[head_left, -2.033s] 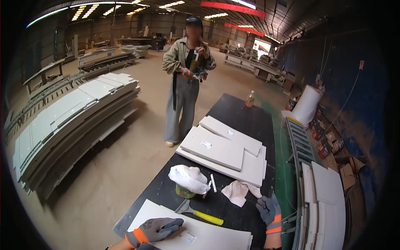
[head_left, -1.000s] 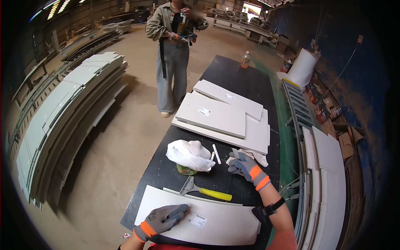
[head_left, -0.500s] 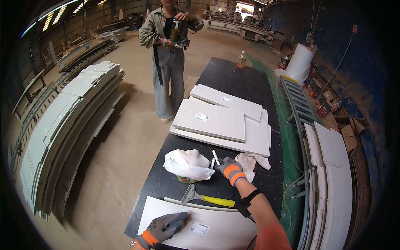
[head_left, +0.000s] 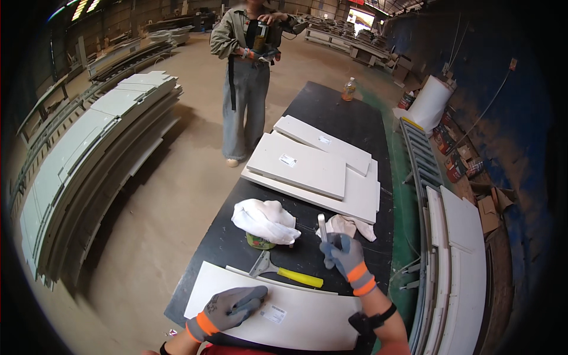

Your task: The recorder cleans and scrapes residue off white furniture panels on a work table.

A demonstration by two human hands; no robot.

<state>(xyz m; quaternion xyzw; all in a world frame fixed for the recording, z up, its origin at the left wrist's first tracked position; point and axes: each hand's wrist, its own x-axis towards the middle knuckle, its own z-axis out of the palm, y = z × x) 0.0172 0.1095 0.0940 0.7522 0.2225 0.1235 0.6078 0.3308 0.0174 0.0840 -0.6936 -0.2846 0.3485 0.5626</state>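
Note:
My right hand [head_left: 348, 256], in a grey glove with orange bands, is closed on a slim whitish stick [head_left: 322, 225] that points up and away from me; its exact kind I cannot make out. On the near white panel [head_left: 313, 319] rests my gloved left hand [head_left: 234, 307], fingers extended and holding nothing, left of a printed label [head_left: 274, 314]. A scraper [head_left: 299, 277] with a yellow handle and metal head lies along the panel's far edge. Beyond it, a bunched white cloth [head_left: 264, 220] covers the top of a green container [head_left: 258, 241]. A second, pinkish cloth [head_left: 342, 226] lies just past my right hand.
Stacked white panels [head_left: 302, 168] lie farther along the black table [head_left: 313, 97], with a bottle [head_left: 349, 89] at its far end. A person [head_left: 248, 83] stands beyond the table's left side. More panels are stacked at left [head_left: 89, 148] and right [head_left: 467, 254], beside a roller conveyor [head_left: 421, 154].
My right hand has lifted the stick from beside the white cloth and drawn it back toward me, slightly right. My left hand stays on the panel. The view has shifted slightly.

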